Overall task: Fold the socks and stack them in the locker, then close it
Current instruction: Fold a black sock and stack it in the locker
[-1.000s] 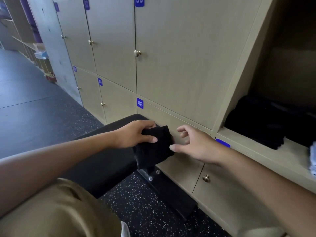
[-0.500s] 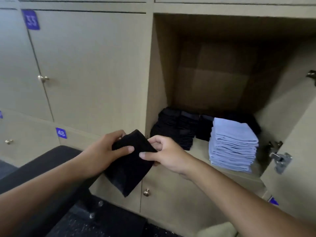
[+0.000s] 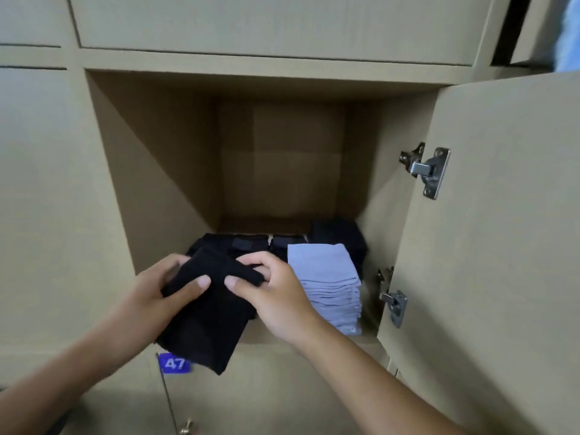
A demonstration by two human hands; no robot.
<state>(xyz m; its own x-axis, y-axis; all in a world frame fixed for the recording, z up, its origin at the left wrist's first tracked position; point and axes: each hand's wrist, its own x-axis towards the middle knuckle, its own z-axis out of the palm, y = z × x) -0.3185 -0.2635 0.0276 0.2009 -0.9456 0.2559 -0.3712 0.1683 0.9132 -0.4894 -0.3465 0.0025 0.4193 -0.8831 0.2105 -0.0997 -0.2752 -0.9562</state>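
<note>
A folded black sock point(image 3: 207, 318) hangs in front of the open locker point(image 3: 163, 171), just at its front edge. My left hand point(image 3: 157, 296) pinches its upper left part, thumb on top. My right hand point(image 3: 276, 296) pinches its upper right corner. Inside the locker, black folded socks point(image 3: 248, 243) lie stacked at the left and back, and a tall stack of light blue folded socks point(image 3: 329, 284) stands at the right. The locker door point(image 3: 489, 246) is swung open to the right.
Closed locker doors surround the open one; the one below carries a blue label 47 point(image 3: 174, 363) and a brass knob point(image 3: 186, 426). Two metal hinges point(image 3: 426, 169) stick out on the open door's inner side. The upper half of the locker is free space.
My view swung from the bench and left lockers to face the open locker. Both hands carried the black sock up to its opening, and my right hand took hold of it.
</note>
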